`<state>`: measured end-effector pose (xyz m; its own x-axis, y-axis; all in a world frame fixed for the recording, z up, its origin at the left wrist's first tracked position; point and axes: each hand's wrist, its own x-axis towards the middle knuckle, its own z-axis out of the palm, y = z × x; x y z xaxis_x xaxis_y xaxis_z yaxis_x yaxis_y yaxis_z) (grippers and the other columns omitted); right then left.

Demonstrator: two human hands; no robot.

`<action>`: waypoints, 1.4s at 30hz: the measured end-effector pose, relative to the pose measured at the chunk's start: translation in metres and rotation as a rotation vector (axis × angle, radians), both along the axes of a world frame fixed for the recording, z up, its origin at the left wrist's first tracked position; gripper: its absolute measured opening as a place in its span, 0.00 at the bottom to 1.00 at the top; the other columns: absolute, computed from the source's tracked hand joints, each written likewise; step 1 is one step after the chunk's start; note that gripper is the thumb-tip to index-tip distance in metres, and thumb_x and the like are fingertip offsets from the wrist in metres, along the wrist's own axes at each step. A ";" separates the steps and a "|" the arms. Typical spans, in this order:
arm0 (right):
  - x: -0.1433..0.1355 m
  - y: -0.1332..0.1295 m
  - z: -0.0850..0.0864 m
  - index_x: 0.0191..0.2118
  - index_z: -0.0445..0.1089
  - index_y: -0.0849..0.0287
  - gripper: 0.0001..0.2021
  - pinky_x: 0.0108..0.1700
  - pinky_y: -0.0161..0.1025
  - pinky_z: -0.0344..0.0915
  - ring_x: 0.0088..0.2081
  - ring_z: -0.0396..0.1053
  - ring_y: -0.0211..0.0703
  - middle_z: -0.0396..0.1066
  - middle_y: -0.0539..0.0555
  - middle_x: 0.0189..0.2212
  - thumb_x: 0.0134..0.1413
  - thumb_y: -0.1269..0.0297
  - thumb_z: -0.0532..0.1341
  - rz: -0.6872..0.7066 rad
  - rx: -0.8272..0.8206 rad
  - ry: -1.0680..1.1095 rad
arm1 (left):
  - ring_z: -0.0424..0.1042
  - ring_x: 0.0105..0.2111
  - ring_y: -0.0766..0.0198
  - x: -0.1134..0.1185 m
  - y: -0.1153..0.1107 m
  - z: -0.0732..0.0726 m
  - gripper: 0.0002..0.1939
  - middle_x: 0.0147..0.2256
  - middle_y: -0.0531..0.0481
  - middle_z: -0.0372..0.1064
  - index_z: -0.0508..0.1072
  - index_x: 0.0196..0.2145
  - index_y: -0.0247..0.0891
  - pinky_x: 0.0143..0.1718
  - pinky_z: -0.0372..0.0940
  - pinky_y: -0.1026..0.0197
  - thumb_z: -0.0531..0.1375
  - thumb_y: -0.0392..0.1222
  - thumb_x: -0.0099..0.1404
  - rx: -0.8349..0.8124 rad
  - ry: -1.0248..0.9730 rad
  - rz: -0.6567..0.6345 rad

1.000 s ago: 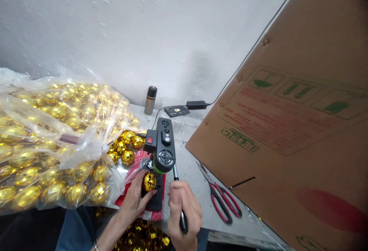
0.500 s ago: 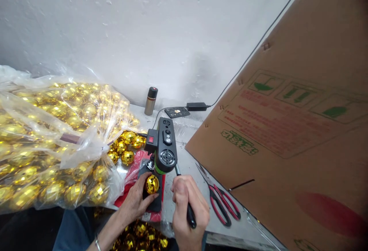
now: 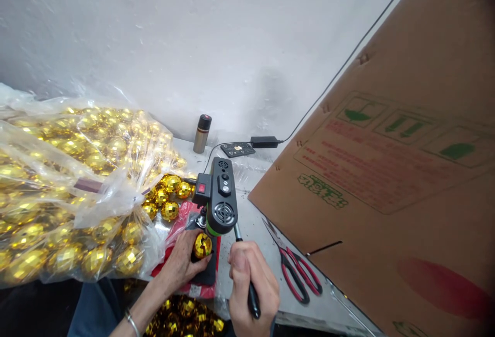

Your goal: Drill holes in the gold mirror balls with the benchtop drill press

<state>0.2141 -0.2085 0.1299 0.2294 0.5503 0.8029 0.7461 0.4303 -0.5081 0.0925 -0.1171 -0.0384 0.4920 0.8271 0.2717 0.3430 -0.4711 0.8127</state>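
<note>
Left grip [image 3: 182, 262]: pinching a gold ball [image 3: 202, 245] between thumb and fingers
Ball position: over the black base [image 3: 208, 274], just beside the head end of the black device [image 3: 223, 192]; contact with either, cannot tell
Right grip [image 3: 253, 280]: wrapped round the black handle [image 3: 253, 302]
Ball progress: judged mid-step, not yet released; any result on the surface, too small to tell
Other balls: in loose cluster [image 3: 169, 210], plastic bag [image 3: 126, 204] and lower pile [image 3: 188, 310]; finished or waiting, cannot tell
Counter [image 3: 251, 219]: carrying scissors [image 3: 285, 251] at right, bottle [image 3: 201, 133] farther back
</note>
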 end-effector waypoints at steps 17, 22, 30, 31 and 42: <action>-0.005 0.007 -0.067 0.30 0.60 0.54 0.14 0.33 0.37 0.62 0.25 0.61 0.36 0.62 0.46 0.24 0.68 0.77 0.49 -0.030 0.208 0.037 | 0.73 0.46 0.44 0.005 -0.002 -0.001 0.19 0.42 0.43 0.76 0.73 0.46 0.41 0.50 0.69 0.43 0.68 0.40 0.57 0.029 0.123 0.057; -0.015 0.000 -0.060 0.31 0.59 0.54 0.15 0.43 0.40 0.68 0.28 0.64 0.36 0.63 0.46 0.27 0.65 0.81 0.49 -0.082 0.064 0.107 | 0.73 0.47 0.44 0.007 -0.003 -0.005 0.18 0.42 0.43 0.75 0.73 0.47 0.41 0.50 0.69 0.43 0.67 0.41 0.58 0.013 0.119 0.074; -0.017 0.000 -0.068 0.32 0.60 0.54 0.16 0.49 0.42 0.70 0.28 0.65 0.36 0.65 0.45 0.28 0.69 0.79 0.47 -0.086 0.059 0.126 | 0.73 0.45 0.44 0.010 -0.002 -0.013 0.18 0.40 0.45 0.75 0.73 0.45 0.42 0.50 0.68 0.44 0.67 0.42 0.56 0.061 0.089 0.106; -0.015 0.002 -0.071 0.32 0.61 0.54 0.16 0.48 0.42 0.70 0.27 0.65 0.36 0.65 0.45 0.27 0.70 0.77 0.47 -0.083 0.084 0.112 | 0.73 0.44 0.45 0.010 -0.002 -0.013 0.18 0.40 0.45 0.75 0.73 0.45 0.42 0.49 0.69 0.44 0.67 0.42 0.56 0.060 0.089 0.105; -0.016 0.019 -0.076 0.27 0.57 0.54 0.18 0.39 0.38 0.68 0.22 0.58 0.34 0.60 0.43 0.22 0.72 0.73 0.48 -0.169 0.305 0.092 | 0.74 0.46 0.43 0.009 -0.002 -0.004 0.23 0.43 0.42 0.77 0.74 0.50 0.40 0.50 0.69 0.43 0.69 0.41 0.55 0.007 0.086 0.097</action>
<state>0.1981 -0.1898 0.0540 0.3757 0.2366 0.8960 0.7765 0.4475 -0.4437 0.1014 -0.1190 -0.0424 0.4313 0.8701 0.2383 0.4555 -0.4380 0.7750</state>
